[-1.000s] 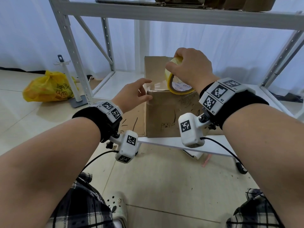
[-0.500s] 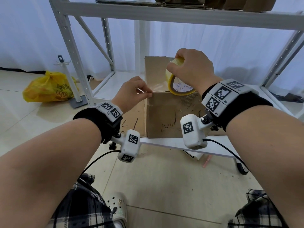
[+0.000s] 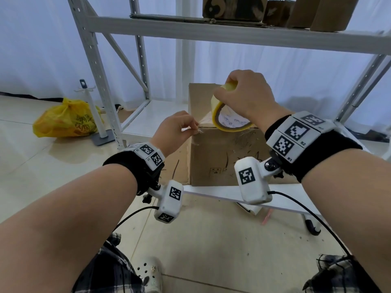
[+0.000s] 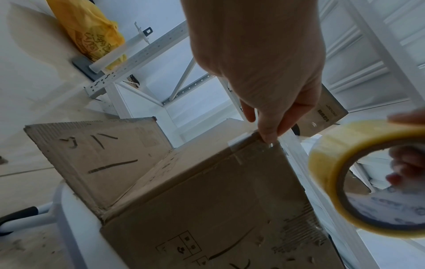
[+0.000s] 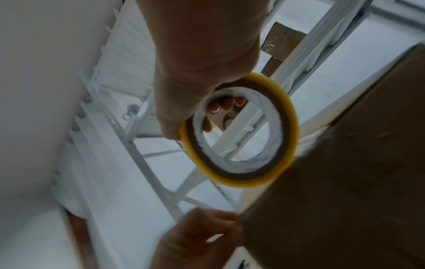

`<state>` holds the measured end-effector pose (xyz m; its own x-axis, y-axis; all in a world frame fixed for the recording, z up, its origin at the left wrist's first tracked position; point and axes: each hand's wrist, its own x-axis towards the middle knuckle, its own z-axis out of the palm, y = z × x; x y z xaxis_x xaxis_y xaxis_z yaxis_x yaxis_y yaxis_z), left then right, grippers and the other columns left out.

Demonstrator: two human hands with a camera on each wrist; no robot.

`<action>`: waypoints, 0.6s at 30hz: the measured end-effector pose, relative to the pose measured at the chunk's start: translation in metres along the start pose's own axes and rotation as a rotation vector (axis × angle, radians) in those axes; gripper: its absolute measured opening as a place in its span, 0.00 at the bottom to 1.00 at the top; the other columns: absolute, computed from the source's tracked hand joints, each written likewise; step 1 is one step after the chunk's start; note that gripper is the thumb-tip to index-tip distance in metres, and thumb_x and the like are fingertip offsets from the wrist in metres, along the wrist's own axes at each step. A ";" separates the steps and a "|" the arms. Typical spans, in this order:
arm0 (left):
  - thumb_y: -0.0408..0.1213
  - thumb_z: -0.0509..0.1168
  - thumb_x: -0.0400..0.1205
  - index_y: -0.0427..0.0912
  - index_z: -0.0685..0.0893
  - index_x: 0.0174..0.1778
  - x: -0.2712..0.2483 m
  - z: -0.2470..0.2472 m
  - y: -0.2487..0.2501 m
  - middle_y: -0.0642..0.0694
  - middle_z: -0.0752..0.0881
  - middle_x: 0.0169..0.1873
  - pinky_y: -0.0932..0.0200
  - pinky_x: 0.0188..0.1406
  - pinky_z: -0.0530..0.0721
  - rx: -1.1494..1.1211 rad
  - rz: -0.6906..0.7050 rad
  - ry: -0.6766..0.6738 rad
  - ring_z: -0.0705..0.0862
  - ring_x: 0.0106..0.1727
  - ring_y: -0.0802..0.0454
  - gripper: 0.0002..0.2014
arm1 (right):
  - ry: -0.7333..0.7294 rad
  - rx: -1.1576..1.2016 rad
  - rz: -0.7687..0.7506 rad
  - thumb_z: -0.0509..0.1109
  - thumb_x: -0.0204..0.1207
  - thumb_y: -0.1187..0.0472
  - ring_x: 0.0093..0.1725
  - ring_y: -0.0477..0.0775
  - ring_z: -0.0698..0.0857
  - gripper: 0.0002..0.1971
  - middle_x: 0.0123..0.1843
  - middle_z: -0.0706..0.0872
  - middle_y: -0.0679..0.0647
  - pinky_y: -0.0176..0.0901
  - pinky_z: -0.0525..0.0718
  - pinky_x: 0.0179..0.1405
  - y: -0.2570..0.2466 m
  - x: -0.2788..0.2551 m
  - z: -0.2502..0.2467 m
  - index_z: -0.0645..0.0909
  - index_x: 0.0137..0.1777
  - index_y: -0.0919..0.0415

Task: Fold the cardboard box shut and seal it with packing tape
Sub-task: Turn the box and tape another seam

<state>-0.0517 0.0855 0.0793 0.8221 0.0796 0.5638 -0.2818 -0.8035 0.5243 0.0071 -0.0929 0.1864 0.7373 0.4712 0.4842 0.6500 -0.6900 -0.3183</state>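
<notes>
Cardboard box (image 3: 222, 157) on low white shelf (image 3: 211, 192), one flap upright at rear. Right hand (image 3: 243, 96) grips tape roll (image 3: 227, 121) above box top, roll on edge, open core toward camera. Left hand (image 3: 175, 132) pinches tape end (image 3: 197, 129) at box's top left corner; strip runs left-right.

A tall white metal shelf rack (image 3: 99, 66) stands on a shiny pale tile floor (image 3: 211, 246). White curtains (image 3: 38, 39) hang behind the rack. A yellow plastic bag (image 3: 65, 119) lies left of the rack.
</notes>
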 end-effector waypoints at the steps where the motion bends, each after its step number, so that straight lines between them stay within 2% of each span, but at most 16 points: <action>1: 0.29 0.71 0.77 0.36 0.88 0.42 0.001 0.000 -0.001 0.48 0.85 0.45 0.54 0.57 0.84 0.001 -0.009 0.001 0.84 0.46 0.53 0.01 | -0.006 -0.019 -0.027 0.65 0.76 0.45 0.46 0.50 0.76 0.16 0.45 0.79 0.50 0.44 0.71 0.44 -0.003 0.001 -0.001 0.80 0.53 0.56; 3: 0.29 0.71 0.77 0.37 0.87 0.42 0.001 -0.001 -0.001 0.48 0.85 0.45 0.54 0.58 0.83 -0.017 -0.022 -0.006 0.84 0.47 0.52 0.01 | -0.045 -0.076 -0.050 0.65 0.76 0.45 0.45 0.52 0.77 0.15 0.43 0.79 0.50 0.45 0.71 0.43 -0.006 0.001 -0.004 0.78 0.50 0.56; 8: 0.27 0.71 0.76 0.37 0.86 0.40 -0.001 -0.003 0.000 0.50 0.85 0.44 0.55 0.60 0.83 -0.076 -0.014 -0.023 0.86 0.49 0.53 0.02 | -0.132 -0.140 0.032 0.66 0.72 0.45 0.44 0.55 0.80 0.16 0.38 0.79 0.50 0.43 0.71 0.39 0.014 0.002 -0.006 0.80 0.48 0.58; 10: 0.28 0.70 0.77 0.38 0.86 0.40 0.000 -0.002 0.000 0.50 0.86 0.45 0.55 0.59 0.82 -0.050 -0.002 -0.034 0.85 0.49 0.53 0.02 | -0.137 -0.169 0.028 0.67 0.72 0.44 0.43 0.54 0.79 0.16 0.40 0.80 0.50 0.44 0.71 0.39 0.016 0.002 -0.003 0.79 0.48 0.57; 12: 0.29 0.69 0.78 0.38 0.85 0.40 -0.001 -0.001 0.001 0.51 0.88 0.48 0.57 0.60 0.80 -0.033 -0.004 -0.040 0.84 0.52 0.54 0.03 | -0.134 -0.234 0.011 0.66 0.71 0.43 0.43 0.55 0.79 0.16 0.41 0.81 0.51 0.45 0.71 0.39 0.013 0.003 0.000 0.78 0.47 0.56; 15: 0.30 0.66 0.81 0.39 0.83 0.42 -0.003 0.001 0.001 0.52 0.88 0.56 0.60 0.66 0.77 -0.001 -0.032 -0.061 0.84 0.59 0.56 0.03 | -0.150 -0.290 0.009 0.66 0.70 0.43 0.41 0.56 0.82 0.17 0.37 0.81 0.51 0.45 0.75 0.39 0.008 0.005 0.002 0.80 0.45 0.57; 18: 0.30 0.66 0.81 0.38 0.81 0.41 -0.004 0.000 0.002 0.51 0.88 0.57 0.58 0.67 0.77 0.024 0.002 -0.096 0.84 0.62 0.55 0.03 | -0.148 -0.331 -0.008 0.66 0.70 0.44 0.40 0.56 0.82 0.15 0.35 0.80 0.50 0.46 0.76 0.40 0.006 0.004 0.004 0.79 0.44 0.56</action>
<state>-0.0555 0.0831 0.0784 0.8653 0.0225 0.5007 -0.2721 -0.8179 0.5070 0.0151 -0.0928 0.1830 0.7665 0.5353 0.3548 0.5791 -0.8150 -0.0215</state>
